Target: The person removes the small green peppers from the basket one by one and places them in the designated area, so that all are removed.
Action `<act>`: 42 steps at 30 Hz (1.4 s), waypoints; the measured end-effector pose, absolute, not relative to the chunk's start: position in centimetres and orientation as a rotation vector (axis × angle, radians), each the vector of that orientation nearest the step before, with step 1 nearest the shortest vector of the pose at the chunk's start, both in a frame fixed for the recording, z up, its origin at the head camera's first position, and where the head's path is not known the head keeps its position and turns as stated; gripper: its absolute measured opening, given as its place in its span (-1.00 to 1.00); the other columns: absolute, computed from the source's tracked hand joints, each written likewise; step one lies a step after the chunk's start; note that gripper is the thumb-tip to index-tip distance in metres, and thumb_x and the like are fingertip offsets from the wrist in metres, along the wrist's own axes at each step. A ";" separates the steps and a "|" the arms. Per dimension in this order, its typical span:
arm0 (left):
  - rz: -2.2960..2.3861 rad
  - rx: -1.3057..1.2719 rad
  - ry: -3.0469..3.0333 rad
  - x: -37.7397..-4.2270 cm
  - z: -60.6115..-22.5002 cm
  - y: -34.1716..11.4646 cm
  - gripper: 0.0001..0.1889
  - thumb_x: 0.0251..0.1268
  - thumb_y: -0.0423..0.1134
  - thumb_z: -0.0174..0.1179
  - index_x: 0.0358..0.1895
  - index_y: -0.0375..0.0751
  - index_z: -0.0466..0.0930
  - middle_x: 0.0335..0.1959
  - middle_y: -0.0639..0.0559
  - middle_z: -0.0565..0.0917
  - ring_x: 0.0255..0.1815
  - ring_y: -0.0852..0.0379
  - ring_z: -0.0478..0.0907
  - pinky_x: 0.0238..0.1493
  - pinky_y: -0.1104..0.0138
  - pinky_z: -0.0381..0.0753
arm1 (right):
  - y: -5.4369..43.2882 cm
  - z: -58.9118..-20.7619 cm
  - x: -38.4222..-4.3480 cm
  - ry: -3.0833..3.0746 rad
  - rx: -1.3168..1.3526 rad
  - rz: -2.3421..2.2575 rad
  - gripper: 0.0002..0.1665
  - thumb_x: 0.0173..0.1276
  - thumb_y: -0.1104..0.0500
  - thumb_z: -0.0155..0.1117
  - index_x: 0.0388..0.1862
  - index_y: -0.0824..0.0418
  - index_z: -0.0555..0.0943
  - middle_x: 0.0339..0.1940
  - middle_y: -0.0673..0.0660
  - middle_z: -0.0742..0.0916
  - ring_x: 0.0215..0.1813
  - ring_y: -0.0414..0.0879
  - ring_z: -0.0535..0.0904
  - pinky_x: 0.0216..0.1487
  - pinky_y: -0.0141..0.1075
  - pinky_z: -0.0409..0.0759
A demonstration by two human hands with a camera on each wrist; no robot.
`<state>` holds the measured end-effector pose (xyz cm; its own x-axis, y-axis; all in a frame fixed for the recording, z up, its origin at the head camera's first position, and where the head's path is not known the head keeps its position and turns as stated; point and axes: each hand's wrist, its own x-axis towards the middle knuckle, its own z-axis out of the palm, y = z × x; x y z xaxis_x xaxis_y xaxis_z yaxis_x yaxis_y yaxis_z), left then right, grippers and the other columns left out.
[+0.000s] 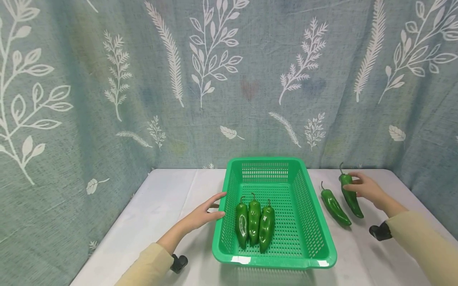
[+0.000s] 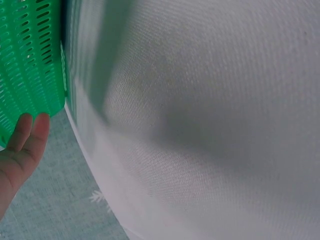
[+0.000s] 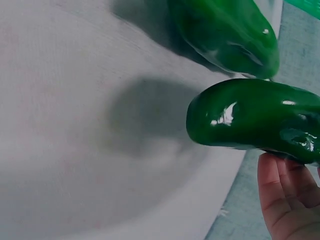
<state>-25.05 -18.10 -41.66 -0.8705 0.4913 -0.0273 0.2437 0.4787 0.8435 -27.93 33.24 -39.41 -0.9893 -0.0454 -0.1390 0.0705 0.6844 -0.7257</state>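
Observation:
Fingertips of my left hand [image 1: 201, 216] rest at the left wall of a green plastic basket [image 1: 273, 261], thumb and fingers spread and fairly straight. Inside the basket, on its left side, three green peppers [image 1: 254, 222] lie side by side with their stems toward the back. To the right of the basket, my right hand [image 1: 368, 191] pinches a long green pepper [image 1: 352, 200] between thumb and fingers near its stem end. In the right wrist view this pepper [image 3: 250, 115] hangs over its shadow. Another green pepper [image 1: 335, 207] lies on the table just left of it.
A white cloth covers the table [image 1: 171, 190]. Behind it and along both sides hangs a grey-green curtain [image 1: 250, 127] with white leaf prints. The basket stands in the middle, its slotted walls rising above the table.

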 end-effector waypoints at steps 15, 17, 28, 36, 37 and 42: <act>1.333 0.663 2.454 -25.2 -41.7 -18.0 -0.32 0.28 -0.03 0.08 0.43 0.08 0.02 0.43 -0.05 0.09 0.30 -0.19 0.21 0.14 -0.11 0.29 | 33.2 -41.9 -28.6 2.711 0.065 -1.186 -0.07 0.29 -0.03 0.11 0.31 0.58 -0.03 0.16 0.66 0.26 0.12 0.42 0.33 -0.01 0.05 0.48; 1.332 0.670 2.450 -25.1 -41.7 -18.0 -0.32 0.29 -0.03 0.07 0.43 0.08 0.02 0.43 -0.06 0.08 0.30 -0.20 0.21 0.14 -0.12 0.29 | 33.1 -42.1 -28.7 2.704 0.091 -1.179 -0.08 0.28 -0.02 0.11 0.31 0.58 -0.03 0.16 0.65 0.26 0.12 0.42 0.33 0.00 0.06 0.48; 1.352 0.635 2.442 -25.1 -41.7 -18.0 -0.31 0.27 -0.02 0.09 0.43 0.13 0.02 0.43 -0.02 0.10 0.30 -0.17 0.21 0.15 -0.09 0.30 | 32.1 -42.9 -28.7 2.730 0.148 -1.106 -0.14 0.28 0.03 0.04 0.31 0.57 0.00 0.15 0.64 0.26 0.14 0.44 0.29 0.05 0.11 0.42; 1.347 0.646 2.450 -25.3 -41.9 -18.0 -0.32 0.28 -0.03 0.07 0.43 0.12 0.01 0.43 -0.03 0.08 0.30 -0.19 0.20 0.15 -0.09 0.30 | 32.3 -43.5 -28.8 2.739 0.125 -1.058 -0.12 0.31 -0.03 0.04 0.32 0.57 0.00 0.16 0.65 0.27 0.15 0.46 0.28 0.05 0.15 0.39; 1.344 0.648 2.451 -25.3 -41.9 -18.0 -0.32 0.28 -0.03 0.07 0.43 0.11 0.01 0.43 -0.03 0.08 0.30 -0.19 0.20 0.15 -0.10 0.29 | 32.3 -43.6 -28.8 2.735 0.125 -1.056 -0.11 0.31 -0.05 0.04 0.32 0.57 0.00 0.16 0.65 0.28 0.14 0.46 0.28 0.05 0.15 0.40; 1.340 0.653 2.454 -25.2 -41.9 -18.0 -0.32 0.29 -0.03 0.07 0.43 0.10 0.01 0.44 -0.03 0.06 0.31 -0.19 0.20 0.17 -0.13 0.24 | 32.2 -43.5 -28.6 2.718 0.123 -1.064 -0.08 0.30 -0.08 0.06 0.30 0.58 0.01 0.15 0.64 0.29 0.14 0.45 0.29 0.05 0.16 0.39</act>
<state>-25.23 -18.04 -41.87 -0.8621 0.5063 -0.0202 0.2568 0.4708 0.8440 -28.65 32.18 -43.53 -0.9724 -0.0020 -0.2335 0.1570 0.7346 -0.6601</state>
